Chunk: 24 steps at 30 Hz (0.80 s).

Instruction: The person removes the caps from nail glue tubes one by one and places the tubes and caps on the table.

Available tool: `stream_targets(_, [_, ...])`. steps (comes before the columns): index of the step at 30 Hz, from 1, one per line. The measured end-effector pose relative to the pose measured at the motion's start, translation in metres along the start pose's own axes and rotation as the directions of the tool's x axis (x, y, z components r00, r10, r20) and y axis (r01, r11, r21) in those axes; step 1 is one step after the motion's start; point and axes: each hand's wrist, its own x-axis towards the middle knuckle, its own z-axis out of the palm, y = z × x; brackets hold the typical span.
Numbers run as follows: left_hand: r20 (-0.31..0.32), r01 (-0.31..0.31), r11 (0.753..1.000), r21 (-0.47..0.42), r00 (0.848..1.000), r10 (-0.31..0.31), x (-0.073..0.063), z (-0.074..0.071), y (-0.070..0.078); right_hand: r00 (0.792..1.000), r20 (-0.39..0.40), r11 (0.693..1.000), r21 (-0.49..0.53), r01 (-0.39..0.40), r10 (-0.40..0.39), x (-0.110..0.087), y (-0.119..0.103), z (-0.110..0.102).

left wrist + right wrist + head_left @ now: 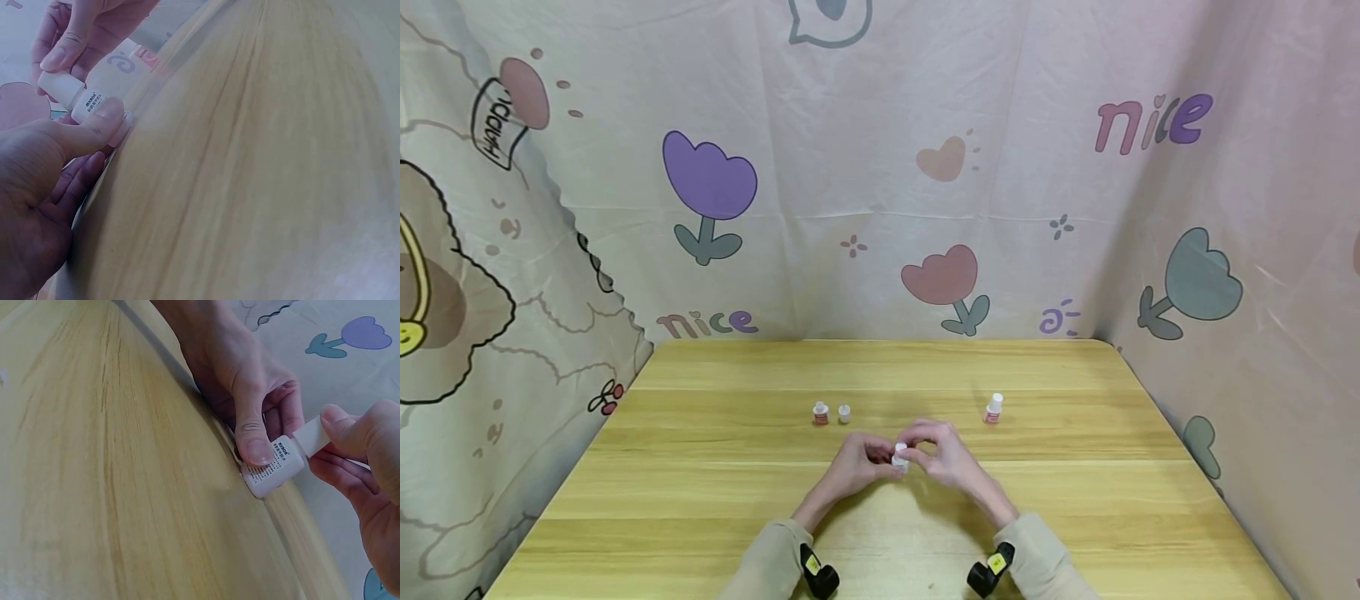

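Note:
A small white bottle with black print on its label is held between both hands near the middle of the table. My left hand grips the bottle's body, its thumb lying across the label. From the other side, my right hand pinches the tall white cap between thumb and fingers. In the left wrist view the cap sits at the bottle's neck, and the bottle is tilted. The bottle's far side is hidden by the left fingers.
Farther back on the wooden table, a small bottle with a red label stands uncapped, a loose white cap beside it. A capped bottle with a red label stands back right. A printed curtain hangs behind the table.

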Motion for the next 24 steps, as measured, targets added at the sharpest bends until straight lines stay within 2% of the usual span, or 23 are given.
stream_targets(6, [-0.006, 0.001, 1.0, -0.003, 1.0, -0.001, 0.0, 0.0005, 0.0007, 0.999, 0.047, 0.999, 0.029, -0.018, 0.017, -0.0016, -0.0013, -0.0027])
stream_targets(10, [0.002, -0.006, 1.0, 0.011, 1.0, 0.006, -0.0002, -0.0001, 0.0001, 0.998, 0.052, 0.998, 0.057, -0.024, 0.021, -0.0022, -0.0016, -0.0034])
stream_targets(14, [0.006, -0.008, 1.0, 0.024, 1.0, 0.008, -0.0005, -0.0009, -0.0011, 0.999, 0.02, 0.996, 0.08, -0.028, 0.026, -0.0032, -0.0014, -0.0026])
stream_targets(19, [0.006, 0.011, 0.999, 0.03, 1.0, -0.011, 0.0, -0.0015, -0.0012, 0.998, -0.051, 0.997, 0.067, -0.043, 0.046, -0.0029, -0.001, -0.0004])
stream_targets(24, [0.008, 0.031, 0.999, 0.027, 0.999, -0.031, 0.0003, -0.0017, -0.0001, 0.996, -0.082, 0.998, 0.044, -0.038, 0.041, -0.0015, -0.0015, 0.0008])
